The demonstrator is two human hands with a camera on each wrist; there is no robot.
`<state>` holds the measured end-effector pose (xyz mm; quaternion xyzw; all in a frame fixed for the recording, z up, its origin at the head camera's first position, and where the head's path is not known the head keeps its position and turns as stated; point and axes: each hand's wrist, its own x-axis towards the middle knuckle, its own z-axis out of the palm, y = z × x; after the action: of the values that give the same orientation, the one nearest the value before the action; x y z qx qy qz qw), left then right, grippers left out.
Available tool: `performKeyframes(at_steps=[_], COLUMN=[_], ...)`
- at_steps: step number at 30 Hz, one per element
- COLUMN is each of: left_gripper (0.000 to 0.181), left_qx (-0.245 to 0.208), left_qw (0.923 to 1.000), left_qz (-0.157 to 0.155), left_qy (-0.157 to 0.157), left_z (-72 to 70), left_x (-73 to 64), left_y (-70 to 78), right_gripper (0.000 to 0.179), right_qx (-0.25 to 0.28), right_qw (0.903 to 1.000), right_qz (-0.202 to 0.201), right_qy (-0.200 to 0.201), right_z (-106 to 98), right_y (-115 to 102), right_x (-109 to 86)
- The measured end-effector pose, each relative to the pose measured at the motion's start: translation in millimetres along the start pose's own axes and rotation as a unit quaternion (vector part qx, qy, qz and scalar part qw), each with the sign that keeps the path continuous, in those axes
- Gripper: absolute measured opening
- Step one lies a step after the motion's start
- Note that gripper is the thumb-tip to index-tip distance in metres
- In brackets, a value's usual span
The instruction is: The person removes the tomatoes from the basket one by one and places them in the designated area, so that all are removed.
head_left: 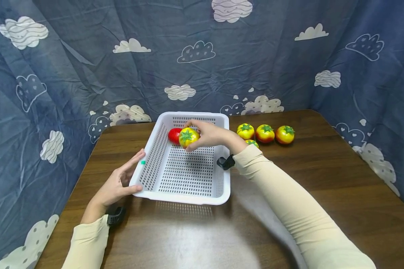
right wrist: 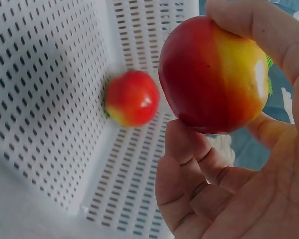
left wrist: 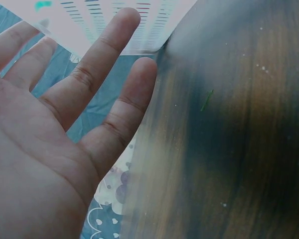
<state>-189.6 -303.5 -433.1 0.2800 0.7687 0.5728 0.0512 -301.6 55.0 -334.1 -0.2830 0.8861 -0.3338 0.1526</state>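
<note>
My right hand [head_left: 210,135] pinches a yellow and red toy tomato [head_left: 188,137] with a green leafy top, over the far left part of a white perforated basket [head_left: 196,200]. In the right wrist view, thumb and fingertips press the sides of this tomato [right wrist: 214,74]. A second, redder tomato [right wrist: 133,98] lies inside the basket, in a corner. My left hand [head_left: 118,183] is at the basket's left side, with thumb and fingertips at the rim. Its fingers [left wrist: 107,124] look straight and spread in the left wrist view.
To the right of the basket stand several more tomatoes [head_left: 265,133], one partly hidden by my right wrist. They share the brown wooden table [head_left: 323,179]. Behind hangs a blue cloth [head_left: 138,78] with cloud prints.
</note>
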Motion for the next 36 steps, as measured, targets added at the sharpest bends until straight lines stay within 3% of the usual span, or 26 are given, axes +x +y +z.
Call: performKeyframes(at_steps=[7,20,36], left_gripper=[0.095,0.095,0.095], left_qx=[-0.001,-0.013,-0.010], left_qw=[1.0000,0.9999,0.9999], left_qz=[-0.005,0.002,0.001], left_qy=[-0.001,-0.005,-0.001], left_z=[0.8,1.0,1.1], left_x=[-0.8,-2.2,-0.6], left_y=[-1.8,-2.0,0.5], right_gripper=[0.072,0.078,0.078], right_qx=[0.018,-0.006,0.016], right_qw=[0.9998,0.9971,0.9952], right_qz=[0.002,0.060,0.061], right_qy=[0.008,0.047,0.075], right_z=[-14,-35,-45], right_y=[11,43,56], right_x=[-19.5,-50.9,-70.7])
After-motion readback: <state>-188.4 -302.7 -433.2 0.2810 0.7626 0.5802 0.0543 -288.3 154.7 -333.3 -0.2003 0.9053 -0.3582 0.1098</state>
